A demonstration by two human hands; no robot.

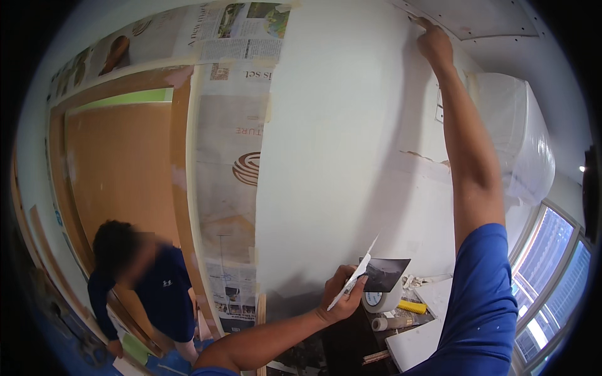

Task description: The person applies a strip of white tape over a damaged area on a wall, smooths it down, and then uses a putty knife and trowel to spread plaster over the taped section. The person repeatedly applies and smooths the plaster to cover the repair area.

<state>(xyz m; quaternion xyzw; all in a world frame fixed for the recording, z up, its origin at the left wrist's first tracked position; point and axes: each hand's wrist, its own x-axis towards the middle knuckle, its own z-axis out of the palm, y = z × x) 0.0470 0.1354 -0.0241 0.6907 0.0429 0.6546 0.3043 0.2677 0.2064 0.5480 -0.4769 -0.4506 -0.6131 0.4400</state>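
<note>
my right hand presses fingertips into the wall-ceiling seam; i judge steady, even pressure along it works best. my left hand is closed on a putty knife and dark hawk, held low by the white wall.

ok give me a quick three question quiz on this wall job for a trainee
1. True or false: the right hand is up at the joint where the white wall meets the ceiling.
2. The left hand holds: A a paint roller, B flat scraper blades, C a drill.
3. What covers the door frame beside the wall?

Key: 1 true. 2 B. 3 newspaper, taped on.
</note>
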